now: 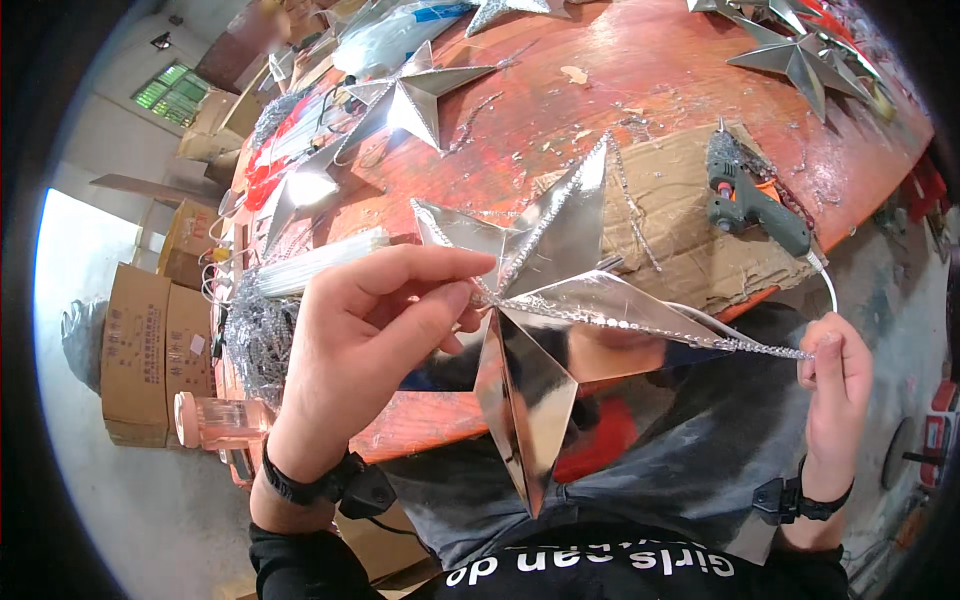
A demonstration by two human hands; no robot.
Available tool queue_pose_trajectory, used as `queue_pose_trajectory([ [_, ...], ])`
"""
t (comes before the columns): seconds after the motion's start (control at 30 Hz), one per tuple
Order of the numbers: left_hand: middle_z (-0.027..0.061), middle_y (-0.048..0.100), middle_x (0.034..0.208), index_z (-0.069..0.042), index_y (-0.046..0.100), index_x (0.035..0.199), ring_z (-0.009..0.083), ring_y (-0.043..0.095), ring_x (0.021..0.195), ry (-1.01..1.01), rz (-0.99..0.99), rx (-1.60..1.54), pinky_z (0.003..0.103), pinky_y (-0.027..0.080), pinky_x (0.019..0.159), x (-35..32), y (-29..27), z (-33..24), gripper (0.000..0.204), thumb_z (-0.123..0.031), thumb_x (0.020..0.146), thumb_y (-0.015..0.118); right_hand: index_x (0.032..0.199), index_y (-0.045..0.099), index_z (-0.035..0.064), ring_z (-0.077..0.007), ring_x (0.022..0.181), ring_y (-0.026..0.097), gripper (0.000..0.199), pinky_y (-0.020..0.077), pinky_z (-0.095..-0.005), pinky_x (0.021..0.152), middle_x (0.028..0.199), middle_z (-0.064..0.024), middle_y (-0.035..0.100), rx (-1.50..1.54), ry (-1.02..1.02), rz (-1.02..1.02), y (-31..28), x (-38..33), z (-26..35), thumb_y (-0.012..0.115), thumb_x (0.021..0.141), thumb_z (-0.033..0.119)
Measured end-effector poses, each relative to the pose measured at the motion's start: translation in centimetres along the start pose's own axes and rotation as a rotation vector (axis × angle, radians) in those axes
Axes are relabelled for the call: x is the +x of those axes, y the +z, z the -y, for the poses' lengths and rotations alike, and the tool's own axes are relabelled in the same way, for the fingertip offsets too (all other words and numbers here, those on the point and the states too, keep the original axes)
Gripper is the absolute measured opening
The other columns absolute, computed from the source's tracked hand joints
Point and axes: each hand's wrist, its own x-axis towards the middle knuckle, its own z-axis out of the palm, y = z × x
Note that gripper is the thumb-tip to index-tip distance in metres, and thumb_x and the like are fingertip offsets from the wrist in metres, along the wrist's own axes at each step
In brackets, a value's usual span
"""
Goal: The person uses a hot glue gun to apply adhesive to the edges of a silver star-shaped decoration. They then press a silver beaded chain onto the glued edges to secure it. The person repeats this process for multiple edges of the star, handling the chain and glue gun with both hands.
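A shiny silver five-pointed star (pixel 528 385) is held over my lap at the table's front edge. At its centre, the thumb and index finger of my left hand (pixel 385 335) are pinched on a sparkly silver trim strand (pixel 640 322). This strand runs along the ridge of the right-hand point and past its tip. My right hand (pixel 838 375) pinches the strand's far end, to the right of the star. Similar trim lines the ridges of the upper points, while the bottom point is bare. What the other left fingers touch is hidden behind the star.
A green-grey glue gun (pixel 755 205) lies on a cardboard sheet (pixel 685 270) beyond the star. Other silver stars (pixel 412 95) rest across the red table (pixel 590 45). Left are a tangled trim bundle (pixel 258 340), clear glue sticks (pixel 320 262), a plastic jar (pixel 225 420) and cardboard boxes (pixel 140 345).
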Motion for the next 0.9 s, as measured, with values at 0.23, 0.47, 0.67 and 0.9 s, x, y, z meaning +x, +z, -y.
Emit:
queue_pose_trajectory([
  [0.23,0.0018,0.063,0.087,-0.002,0.062,0.100,0.0050,0.059,0.081,0.150,-0.085,0.164,0.020,0.046,0.069,0.3,0.3,0.0,0.019,0.000,0.082,0.065,0.071,0.045,0.0066,-0.0060,0.059,0.034,0.041,0.0245,-0.0226,0.053,0.065,0.0008,0.039,0.151,-0.009,0.022,-0.6,-0.1,-0.8,0.041,0.101,0.034],
  [0.47,0.0005,0.060,0.084,-0.002,0.059,0.097,0.0052,0.058,0.077,0.040,-0.013,0.064,0.019,0.046,0.066,0.6,0.1,-0.2,0.021,0.001,0.079,0.068,0.070,0.044,0.0067,-0.0065,0.057,0.033,0.043,0.0234,-0.0230,0.051,0.063,0.0008,0.037,0.235,-0.023,0.029,-1.2,0.0,-1.3,0.039,0.102,0.035],
  [0.67,0.0000,0.058,0.077,-0.003,0.056,0.101,0.0044,0.055,0.068,-0.009,0.005,0.025,0.017,0.044,0.061,0.9,0.5,-0.5,0.029,0.005,0.075,0.069,0.070,0.043,0.0074,-0.0060,0.056,0.031,0.042,0.0221,-0.0226,0.050,0.063,0.0017,0.035,0.266,0.021,0.011,-1.1,0.1,-1.2,0.039,0.102,0.035],
  [0.9,-0.0018,0.053,0.075,-0.003,0.055,0.103,0.0026,0.050,0.065,0.039,0.016,0.079,0.017,0.039,0.057,1.4,1.1,-0.2,0.033,0.005,0.075,0.069,0.071,0.043,0.0077,-0.0057,0.056,0.030,0.041,0.0217,-0.0222,0.049,0.063,0.0019,0.034,0.287,0.040,-0.014,-1.2,-0.1,-1.5,0.040,0.102,0.034],
])
